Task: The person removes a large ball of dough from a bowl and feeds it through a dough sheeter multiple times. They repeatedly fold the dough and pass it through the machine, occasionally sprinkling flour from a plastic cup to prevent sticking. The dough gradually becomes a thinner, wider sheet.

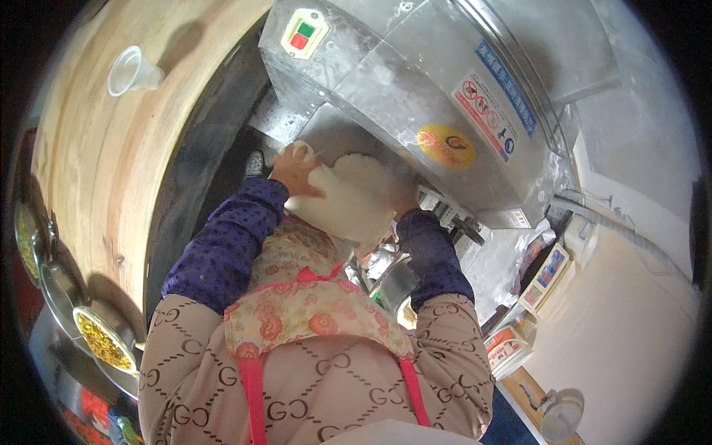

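A pale sheet of dough lies between my hands, in front of the metal machine. Its outline is soft and blurred toward the right. My left hand grips the sheet's left edge, thumb across the top surface and fingers curled at the far side. At the opposite edge is my right hand, close against the machine. Motion blur and the dark sleeve hide its fingers, so their hold on the dough cannot be made out.
On the wooden table at the left lies a clear plastic cup. A bowl of yellow food stands by its near edge. The machine bears a red and green switch. Tubs and a metal pot are at the right.
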Motion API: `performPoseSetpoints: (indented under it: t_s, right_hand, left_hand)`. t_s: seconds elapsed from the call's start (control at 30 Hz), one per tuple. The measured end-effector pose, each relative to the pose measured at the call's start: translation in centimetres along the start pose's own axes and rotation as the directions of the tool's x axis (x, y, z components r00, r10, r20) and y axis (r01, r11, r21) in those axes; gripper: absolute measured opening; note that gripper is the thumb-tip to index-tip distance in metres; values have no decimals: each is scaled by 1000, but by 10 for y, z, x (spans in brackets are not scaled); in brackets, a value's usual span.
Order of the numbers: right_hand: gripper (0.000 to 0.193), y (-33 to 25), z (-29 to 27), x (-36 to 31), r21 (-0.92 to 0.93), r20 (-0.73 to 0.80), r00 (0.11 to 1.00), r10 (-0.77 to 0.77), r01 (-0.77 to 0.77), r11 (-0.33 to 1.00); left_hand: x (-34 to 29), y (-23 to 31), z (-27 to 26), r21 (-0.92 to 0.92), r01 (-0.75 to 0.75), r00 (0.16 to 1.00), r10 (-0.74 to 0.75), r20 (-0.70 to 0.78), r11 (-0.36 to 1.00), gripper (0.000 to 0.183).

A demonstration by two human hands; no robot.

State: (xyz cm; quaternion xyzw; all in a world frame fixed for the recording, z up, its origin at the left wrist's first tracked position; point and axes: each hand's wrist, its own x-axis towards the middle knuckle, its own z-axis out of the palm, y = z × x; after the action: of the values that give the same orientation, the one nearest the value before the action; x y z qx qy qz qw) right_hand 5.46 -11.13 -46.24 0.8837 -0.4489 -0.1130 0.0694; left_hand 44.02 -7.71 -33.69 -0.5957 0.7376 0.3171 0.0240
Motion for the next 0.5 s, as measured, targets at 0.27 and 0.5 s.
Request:
performPoseSetpoints:
  t_s: [0.27, 0.5]
  right_hand:
    - [24, 13, -5, 20, 235, 365, 924, 112, -208, 949]
    - [36, -17, -18, 28, 368, 282, 957, 60, -166, 915]
  left_hand:
    - [-1, 1, -5, -20, -7, 1000, 7, -20, 1000, 88]
    - [-4, 6, -8, 40, -28, 998, 31, -53, 999, 84]
